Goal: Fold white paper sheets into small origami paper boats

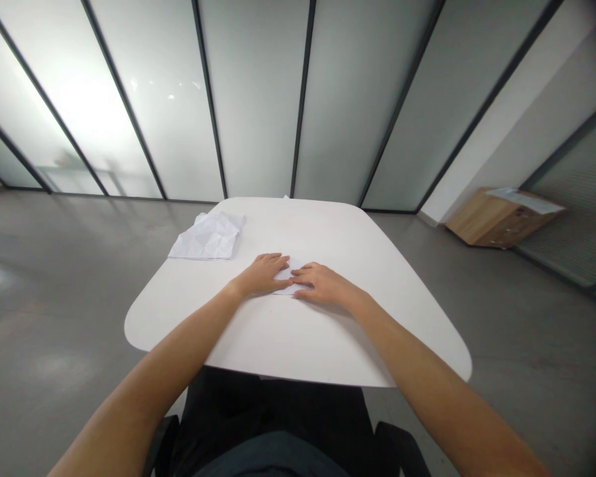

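A small folded white paper [289, 282] lies at the middle of the white table [298, 344], partly hidden under my fingers. My left hand [263, 275] rests flat on its left side, and my right hand [325, 285] presses on its right side. The fingertips of the two hands nearly meet over the paper. Further left on the tabletop, beyond my left hand, lies a larger, heavily creased white sheet [208, 237]. Neither hand touches that sheet.
The rounded table stands on a grey concrete floor [54, 298], with frosted glass panels [258, 99] behind it. A low wooden cabinet [501, 217] with papers on top stands at the right. Dark chair arms [402, 450] show at the bottom.
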`<state>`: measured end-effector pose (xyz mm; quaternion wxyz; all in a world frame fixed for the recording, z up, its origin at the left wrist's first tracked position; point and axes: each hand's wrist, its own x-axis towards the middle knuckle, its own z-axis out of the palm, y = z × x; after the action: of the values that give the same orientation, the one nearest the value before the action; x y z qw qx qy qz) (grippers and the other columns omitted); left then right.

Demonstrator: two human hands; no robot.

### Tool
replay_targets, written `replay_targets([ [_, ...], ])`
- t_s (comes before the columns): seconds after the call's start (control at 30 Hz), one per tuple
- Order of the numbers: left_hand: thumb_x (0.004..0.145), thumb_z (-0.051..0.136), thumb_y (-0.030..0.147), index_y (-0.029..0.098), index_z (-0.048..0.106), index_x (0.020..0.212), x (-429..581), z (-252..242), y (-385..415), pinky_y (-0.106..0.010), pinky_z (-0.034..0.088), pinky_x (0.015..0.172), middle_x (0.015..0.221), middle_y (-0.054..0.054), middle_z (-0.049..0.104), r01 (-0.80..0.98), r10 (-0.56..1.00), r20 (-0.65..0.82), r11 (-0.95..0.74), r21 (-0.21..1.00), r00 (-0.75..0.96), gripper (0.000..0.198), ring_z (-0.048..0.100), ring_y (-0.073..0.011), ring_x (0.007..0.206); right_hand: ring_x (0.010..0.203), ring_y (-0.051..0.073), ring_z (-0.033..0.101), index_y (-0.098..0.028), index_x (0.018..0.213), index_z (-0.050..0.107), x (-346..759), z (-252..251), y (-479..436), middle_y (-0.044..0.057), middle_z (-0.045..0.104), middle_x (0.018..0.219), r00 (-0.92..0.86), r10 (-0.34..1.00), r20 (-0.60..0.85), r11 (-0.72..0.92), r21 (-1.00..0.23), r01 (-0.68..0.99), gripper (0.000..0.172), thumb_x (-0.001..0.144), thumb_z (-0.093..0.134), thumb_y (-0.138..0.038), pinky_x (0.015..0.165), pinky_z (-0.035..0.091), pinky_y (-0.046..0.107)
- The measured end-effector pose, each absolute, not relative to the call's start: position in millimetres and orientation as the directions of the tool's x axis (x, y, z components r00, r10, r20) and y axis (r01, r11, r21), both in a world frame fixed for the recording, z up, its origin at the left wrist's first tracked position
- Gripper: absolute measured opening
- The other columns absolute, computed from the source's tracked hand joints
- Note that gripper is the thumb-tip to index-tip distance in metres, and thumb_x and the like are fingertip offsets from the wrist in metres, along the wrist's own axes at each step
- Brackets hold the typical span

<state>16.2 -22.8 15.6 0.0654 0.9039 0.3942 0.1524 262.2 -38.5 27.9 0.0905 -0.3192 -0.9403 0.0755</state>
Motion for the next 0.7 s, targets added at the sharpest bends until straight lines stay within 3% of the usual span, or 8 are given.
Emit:
replay_targets([
  [0.13,0.097,0.052,0.057,0.030,0.065,0.128,14,24,-25,-0.043,0.040,0.113,0.133,-0.006,0.068,0.641,0.681,0.239,-0.732,0.230,0.692,0.043,0.056,-0.0270,0.130,0.129,0.029,0.057,-0.028,0.136,0.069,264,25,-38,0.005,0.063,0.145,-0.764,0.627,0.149,0.776,-0.207,0.596,0.046,0.097,0.061,-0.051,0.112,0.043,0.045],
  [0.4,0.085,0.065,0.070,0.029,0.065,0.135,-6,25,-22,-0.039,0.040,0.114,0.144,-0.005,0.063,0.573,0.647,0.191,-0.751,0.327,0.738,0.065,0.058,-0.0268,0.131,0.138,0.029,0.053,-0.025,0.142,0.063,267,20,-32,0.009,0.059,0.149,-0.735,0.662,0.149,0.749,-0.190,0.635,0.050,0.098,0.061,-0.049,0.118,0.039,0.046],
  [0.7,0.092,0.058,0.066,0.027,0.074,0.124,-18,23,-13,-0.032,0.044,0.110,0.130,-0.003,0.073,0.600,0.666,0.190,-0.738,0.308,0.721,0.053,0.064,-0.0229,0.125,0.146,0.028,0.045,-0.023,0.144,0.061,281,22,-29,0.009,0.054,0.152,-0.737,0.672,0.070,0.711,-0.340,0.615,0.056,0.094,0.067,-0.047,0.123,0.034,0.046],
])
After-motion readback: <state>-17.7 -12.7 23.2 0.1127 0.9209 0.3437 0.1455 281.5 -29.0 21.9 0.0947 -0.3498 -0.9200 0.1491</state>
